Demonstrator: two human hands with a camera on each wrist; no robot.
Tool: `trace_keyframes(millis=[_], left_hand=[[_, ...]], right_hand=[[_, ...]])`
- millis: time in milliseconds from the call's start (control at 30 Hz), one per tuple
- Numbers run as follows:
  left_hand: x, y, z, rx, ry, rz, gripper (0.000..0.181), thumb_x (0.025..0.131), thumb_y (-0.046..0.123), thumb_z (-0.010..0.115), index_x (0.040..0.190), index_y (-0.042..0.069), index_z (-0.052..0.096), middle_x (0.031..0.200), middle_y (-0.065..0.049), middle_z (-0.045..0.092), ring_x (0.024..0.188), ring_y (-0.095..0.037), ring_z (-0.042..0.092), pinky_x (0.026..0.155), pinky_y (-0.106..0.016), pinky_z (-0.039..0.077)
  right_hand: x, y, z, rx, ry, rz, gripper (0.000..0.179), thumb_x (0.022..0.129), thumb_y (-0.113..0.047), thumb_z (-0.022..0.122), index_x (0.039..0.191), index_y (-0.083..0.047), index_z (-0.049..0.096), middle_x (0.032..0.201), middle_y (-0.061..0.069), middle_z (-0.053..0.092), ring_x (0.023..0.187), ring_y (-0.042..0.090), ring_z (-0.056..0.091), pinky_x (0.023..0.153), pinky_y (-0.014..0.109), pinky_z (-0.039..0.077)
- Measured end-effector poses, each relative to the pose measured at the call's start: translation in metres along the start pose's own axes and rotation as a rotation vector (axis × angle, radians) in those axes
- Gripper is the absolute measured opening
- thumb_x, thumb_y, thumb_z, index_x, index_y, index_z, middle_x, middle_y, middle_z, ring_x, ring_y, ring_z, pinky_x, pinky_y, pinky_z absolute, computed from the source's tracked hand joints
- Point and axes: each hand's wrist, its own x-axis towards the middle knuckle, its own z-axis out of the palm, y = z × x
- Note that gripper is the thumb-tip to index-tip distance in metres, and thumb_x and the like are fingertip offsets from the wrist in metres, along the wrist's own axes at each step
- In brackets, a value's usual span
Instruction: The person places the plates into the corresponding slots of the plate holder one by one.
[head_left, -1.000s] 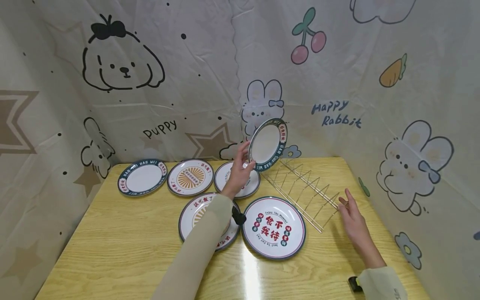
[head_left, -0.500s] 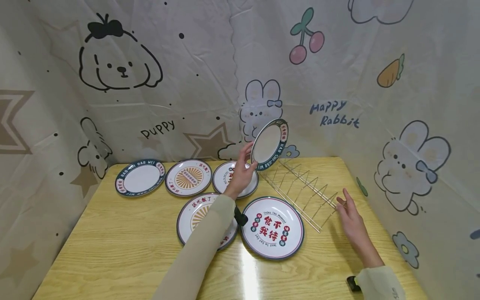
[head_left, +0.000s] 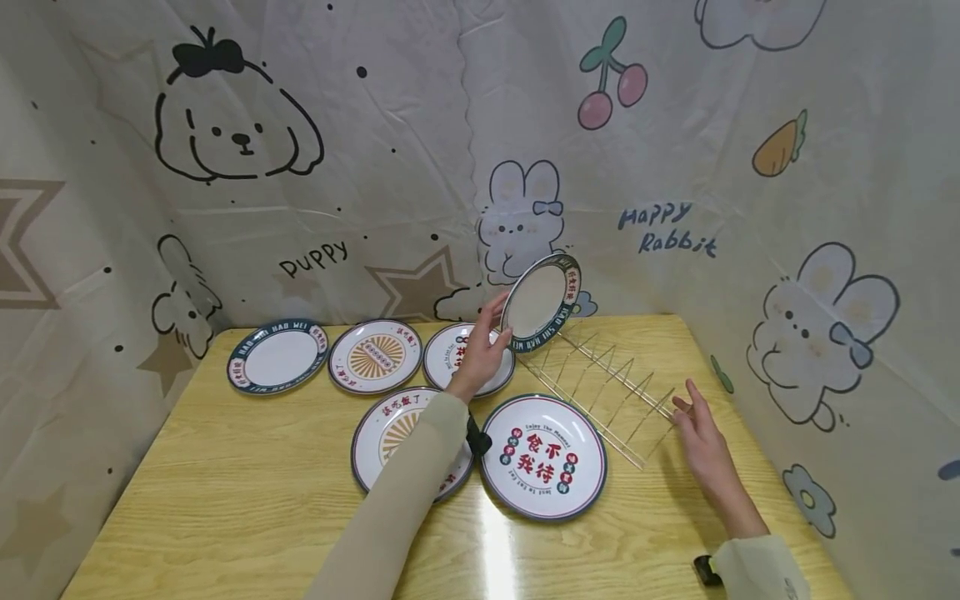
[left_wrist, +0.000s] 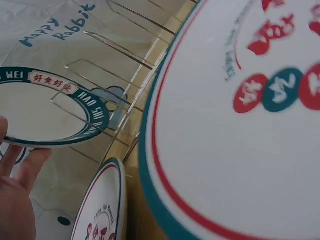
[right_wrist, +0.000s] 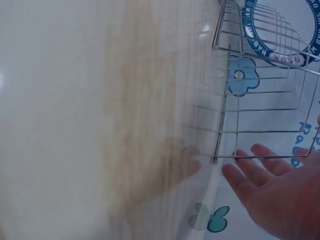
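In the head view my left hand (head_left: 480, 354) grips a small plate (head_left: 536, 304) with a dark teal lettered rim by its left edge. The plate is tilted up over the far end of a gold-coloured wire plate rack (head_left: 600, 383). In the left wrist view the rack's wires cross in front of the held plate (left_wrist: 40, 112); whether they touch cannot be told. My right hand (head_left: 708, 454) is at the rack's near right end. Its fingers (right_wrist: 245, 185) are extended in the right wrist view, with fingertips at or close to the end wire.
Flat on the wooden table (head_left: 247, 500) lie a teal-rimmed plate (head_left: 277, 357), a sunburst plate (head_left: 375, 357) and a lettered plate (head_left: 498, 375) at the back. Nearer are a larger sunburst plate (head_left: 375, 433) and a larger lettered plate (head_left: 543, 487). A printed curtain (head_left: 420, 108) stands behind.
My left hand has lowered the plate slightly toward the rack's far end, and the plate leans a little more to the right. My right hand stays at the rack's near end.
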Motion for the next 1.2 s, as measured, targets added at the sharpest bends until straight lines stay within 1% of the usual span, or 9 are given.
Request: trace_keyframes(millis=[100, 200, 367, 500, 633, 867, 1000, 1100, 1200], left_hand=[[-0.001, -0.003, 0.000, 0.007, 0.003, -0.001, 0.066, 0.103, -0.004, 0.054, 0.159, 0.027, 0.036, 0.156, -0.012, 0.049, 0.142, -0.030, 0.051, 0.114, -0.043, 0.050], [-0.002, -0.006, 0.001, 0.008, -0.007, 0.003, 0.067, 0.103, -0.003, 0.055, 0.159, 0.029, 0.036, 0.156, -0.012, 0.049, 0.142, -0.031, 0.050, 0.113, -0.044, 0.051], [-0.006, -0.010, 0.003, 0.003, -0.050, -0.037, 0.069, 0.102, -0.006, 0.054, 0.158, 0.030, 0.033, 0.156, -0.013, 0.046, 0.140, -0.034, 0.052, 0.109, -0.042, 0.055], [-0.007, -0.010, 0.006, -0.045, -0.069, -0.068, 0.070, 0.102, -0.007, 0.052, 0.158, 0.031, 0.033, 0.157, -0.015, 0.042, 0.139, -0.037, 0.053, 0.108, -0.044, 0.055], [-0.006, -0.012, 0.008, -0.053, -0.068, -0.101, 0.070, 0.103, -0.005, 0.053, 0.159, 0.032, 0.033, 0.157, -0.015, 0.041, 0.141, -0.039, 0.051, 0.111, -0.045, 0.053], [-0.006, -0.017, 0.010, -0.024, -0.068, -0.116, 0.071, 0.103, -0.003, 0.054, 0.160, 0.033, 0.032, 0.161, -0.011, 0.039, 0.146, -0.036, 0.046, 0.117, -0.048, 0.046], [-0.006, -0.018, 0.010, -0.019, -0.075, -0.137, 0.071, 0.103, -0.001, 0.055, 0.158, 0.039, 0.033, 0.162, -0.007, 0.040, 0.145, -0.032, 0.047, 0.119, -0.049, 0.044], [-0.007, -0.019, 0.010, -0.004, -0.067, -0.160, 0.072, 0.103, 0.001, 0.057, 0.156, 0.044, 0.034, 0.161, -0.005, 0.041, 0.143, -0.030, 0.049, 0.118, -0.049, 0.045], [-0.007, -0.020, 0.009, -0.003, -0.060, -0.163, 0.071, 0.102, 0.001, 0.059, 0.155, 0.043, 0.036, 0.159, -0.006, 0.043, 0.142, -0.031, 0.051, 0.115, -0.047, 0.048]], right_hand=[[0.000, 0.003, 0.000, 0.014, -0.001, -0.007, 0.068, 0.113, -0.038, 0.032, 0.167, -0.023, -0.008, 0.164, 0.032, 0.027, 0.145, 0.057, 0.033, 0.116, 0.078, 0.026], [-0.001, 0.004, 0.000, 0.012, 0.001, -0.015, 0.069, 0.113, -0.038, 0.033, 0.167, -0.023, -0.009, 0.165, 0.032, 0.026, 0.146, 0.057, 0.030, 0.116, 0.078, 0.025], [-0.002, 0.001, -0.002, -0.002, 0.000, -0.004, 0.069, 0.114, -0.038, 0.032, 0.167, -0.022, -0.008, 0.164, 0.032, 0.027, 0.147, 0.058, 0.028, 0.117, 0.078, 0.025], [-0.002, 0.000, -0.003, 0.004, -0.004, 0.001, 0.068, 0.114, -0.035, 0.033, 0.167, -0.022, -0.009, 0.164, 0.033, 0.027, 0.147, 0.058, 0.027, 0.117, 0.077, 0.025], [0.000, 0.002, -0.003, 0.017, -0.009, -0.003, 0.068, 0.114, -0.033, 0.034, 0.167, -0.022, -0.009, 0.164, 0.033, 0.027, 0.147, 0.058, 0.028, 0.117, 0.077, 0.025], [0.000, 0.005, -0.001, 0.013, 0.003, -0.033, 0.067, 0.114, -0.031, 0.032, 0.167, -0.021, -0.007, 0.162, 0.034, 0.029, 0.145, 0.058, 0.032, 0.115, 0.078, 0.026], [-0.001, 0.005, -0.001, 0.017, 0.003, -0.037, 0.067, 0.114, -0.031, 0.032, 0.167, -0.019, -0.007, 0.162, 0.035, 0.029, 0.145, 0.058, 0.031, 0.115, 0.078, 0.026], [-0.001, 0.004, -0.001, 0.018, 0.003, -0.031, 0.067, 0.114, -0.031, 0.033, 0.167, -0.019, -0.007, 0.162, 0.034, 0.029, 0.146, 0.058, 0.029, 0.116, 0.078, 0.026], [-0.001, 0.005, 0.000, 0.025, -0.001, -0.019, 0.068, 0.114, -0.031, 0.033, 0.167, -0.021, -0.008, 0.163, 0.034, 0.029, 0.148, 0.057, 0.028, 0.118, 0.076, 0.025]])
